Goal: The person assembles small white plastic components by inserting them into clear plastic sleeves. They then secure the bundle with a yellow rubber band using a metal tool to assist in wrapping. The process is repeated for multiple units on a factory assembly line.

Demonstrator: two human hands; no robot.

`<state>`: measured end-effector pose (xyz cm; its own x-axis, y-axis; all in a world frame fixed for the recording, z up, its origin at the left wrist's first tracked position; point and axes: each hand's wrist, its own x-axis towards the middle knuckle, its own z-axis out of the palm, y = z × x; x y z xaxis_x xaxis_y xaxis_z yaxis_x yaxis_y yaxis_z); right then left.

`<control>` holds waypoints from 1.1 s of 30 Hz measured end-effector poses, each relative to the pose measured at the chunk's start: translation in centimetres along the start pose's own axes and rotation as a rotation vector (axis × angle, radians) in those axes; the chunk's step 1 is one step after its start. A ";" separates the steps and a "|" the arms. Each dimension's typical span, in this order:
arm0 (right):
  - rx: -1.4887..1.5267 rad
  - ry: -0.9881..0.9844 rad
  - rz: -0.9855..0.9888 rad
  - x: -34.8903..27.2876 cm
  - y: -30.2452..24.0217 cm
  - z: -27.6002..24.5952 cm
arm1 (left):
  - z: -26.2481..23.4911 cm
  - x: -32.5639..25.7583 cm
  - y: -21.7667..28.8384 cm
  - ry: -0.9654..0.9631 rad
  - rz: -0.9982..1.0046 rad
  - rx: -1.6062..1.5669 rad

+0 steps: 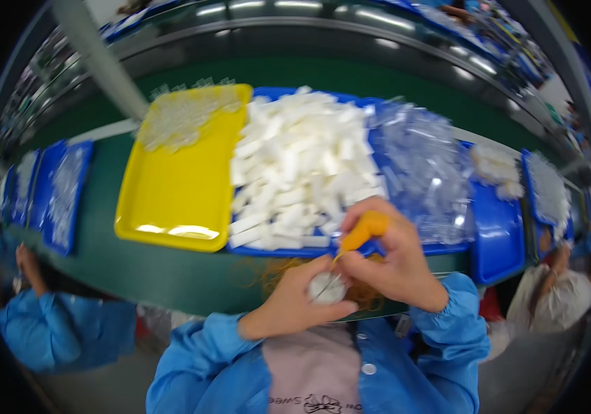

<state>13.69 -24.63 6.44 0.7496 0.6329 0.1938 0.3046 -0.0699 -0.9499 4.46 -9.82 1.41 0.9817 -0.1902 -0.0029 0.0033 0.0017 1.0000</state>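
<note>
My left hand is closed around a small round whitish bundle, its end facing up with thin dark lines across it. Over it, my right hand pinches a thin yellow rubber band, which reaches down to the bundle. An orange finger cot covers my right index finger. Beneath my hands, a loose heap of tan rubber bands lies on the green table, partly hidden by them. What exactly makes up the bundle cannot be made out.
Beyond my hands, a blue tray holds many white blocks. To its left is a yellow tray with clear plastic pieces; to its right, clear film packets fill another blue tray. Co-workers sit on both sides.
</note>
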 end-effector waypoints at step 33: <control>0.640 -0.086 0.219 -9.7 3.0 3.2 | 0.9 -1.8 -3.2 0.252 0.227 0.642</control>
<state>5.44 -28.50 0.88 0.6967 0.7172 -0.0150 -0.2766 0.2492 -0.9281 2.46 -10.37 -1.78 0.9592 -0.0209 0.2819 -0.2419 -0.5768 0.7803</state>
